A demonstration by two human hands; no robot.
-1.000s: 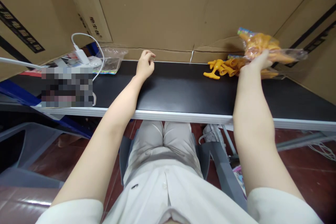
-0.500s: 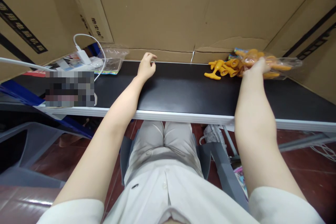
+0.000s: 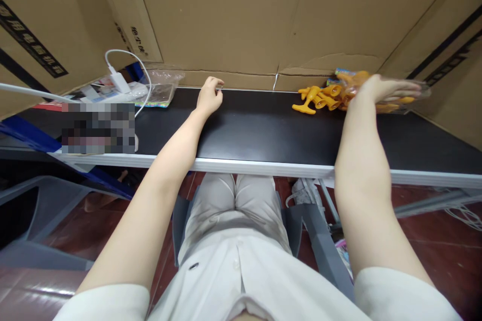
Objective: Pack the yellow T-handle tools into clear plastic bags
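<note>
My right hand (image 3: 386, 89) lies over a clear plastic bag (image 3: 422, 91) at the right of the black table, its fingers stretched out to the right. Inside the bag are several orange plastic pieces. More orange pieces (image 3: 312, 96) with rounded, cup-like ends and a T-shaped bar spill out at its left side. My palm hides part of the bag. At the middle left, my left hand (image 3: 211, 96) rests near the table's back edge with its fingers loosely bent and the thumb apart. It holds nothing.
Cardboard walls (image 3: 233, 20) enclose the back and sides of the black table (image 3: 256, 130). On the left lie a white charger (image 3: 119, 82) with its cable, a flat clear packet (image 3: 161, 91) and a blurred-out object (image 3: 98, 128). A metal edge (image 3: 263, 166) runs along the front.
My right hand has straightened its fingers and turned flatter over the bag, where before they were bent down onto it. My left hand stays in place.
</note>
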